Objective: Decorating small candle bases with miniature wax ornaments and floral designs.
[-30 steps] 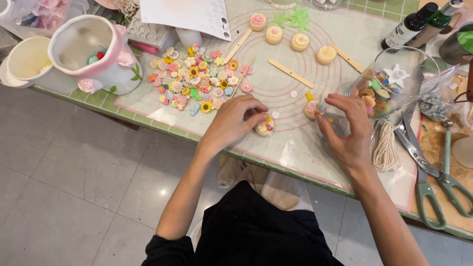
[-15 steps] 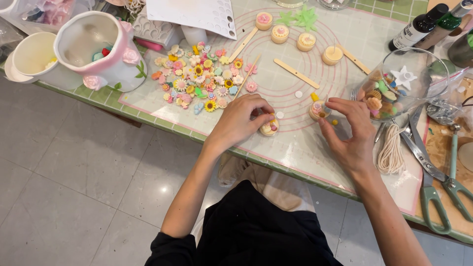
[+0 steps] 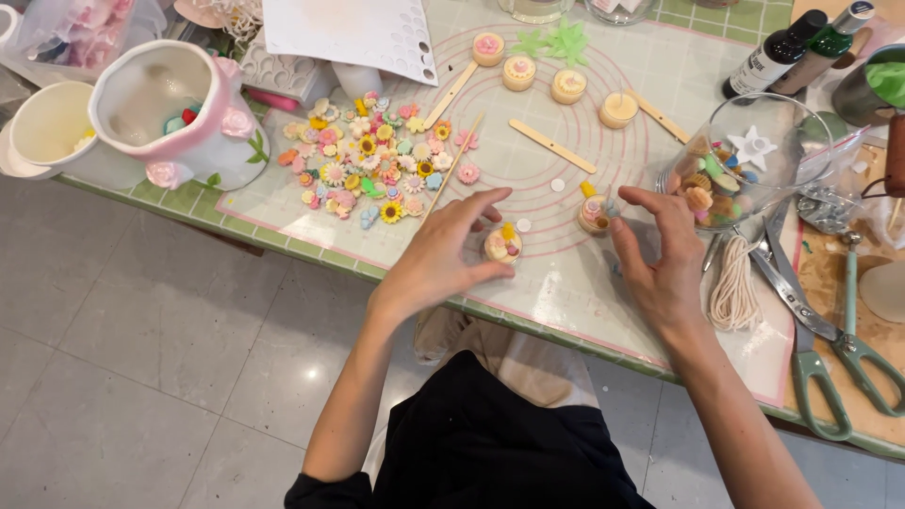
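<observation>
Cupping small decorated candles [image 3: 502, 243], fingers [image 3: 471, 203] loosely spread.

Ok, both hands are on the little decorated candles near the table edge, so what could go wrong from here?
The candle under the left hand sits close to the table edge and could be nudged off. The right hand, at the second candle, is near the glass jar and might bump it.
</observation>
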